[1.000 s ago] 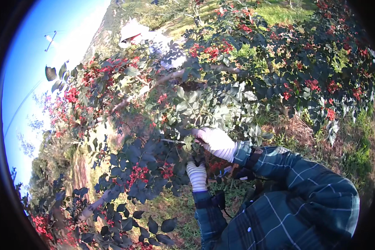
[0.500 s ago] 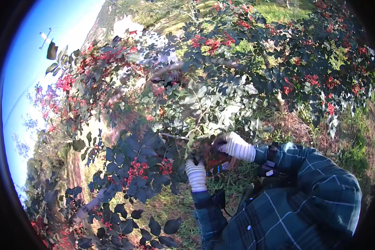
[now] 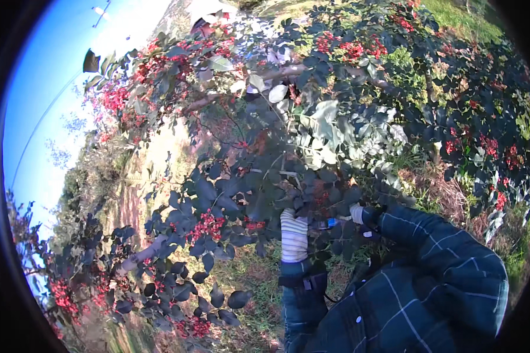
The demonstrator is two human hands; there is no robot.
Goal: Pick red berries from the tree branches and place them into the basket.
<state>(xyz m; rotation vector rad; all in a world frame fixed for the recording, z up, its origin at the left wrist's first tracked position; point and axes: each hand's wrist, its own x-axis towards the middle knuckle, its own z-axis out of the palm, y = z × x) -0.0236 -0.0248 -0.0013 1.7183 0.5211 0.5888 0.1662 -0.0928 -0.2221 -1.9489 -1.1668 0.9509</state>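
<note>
My left hand (image 3: 294, 235), in a white striped glove, reaches up into the dark leaves of a shrub with red berries. Its fingers are hidden among the foliage, so what they touch does not show. To its right, my right hand (image 3: 357, 213) is mostly covered by leaves; only a bit of pale glove at the wrist shows. Between the two hands lies a small blue object (image 3: 331, 222), too small to name. A red berry cluster (image 3: 206, 227) hangs left of my left hand. Both forearms wear dark green plaid sleeves.
A thick branch (image 3: 141, 257) crosses the lower left, and another branch (image 3: 285, 72) runs across above my hands. More berry clusters (image 3: 352, 49) hang at the back. Behind the shrub is a white shape with a dark front (image 3: 209, 15), partly covered by leaves. Grass (image 3: 250, 294) lies below.
The view has shifted, so the shrub's upper part sits farther right and higher. My right hand, plainly visible before, has dropped behind leaves. My left hand stays at the foliage.
</note>
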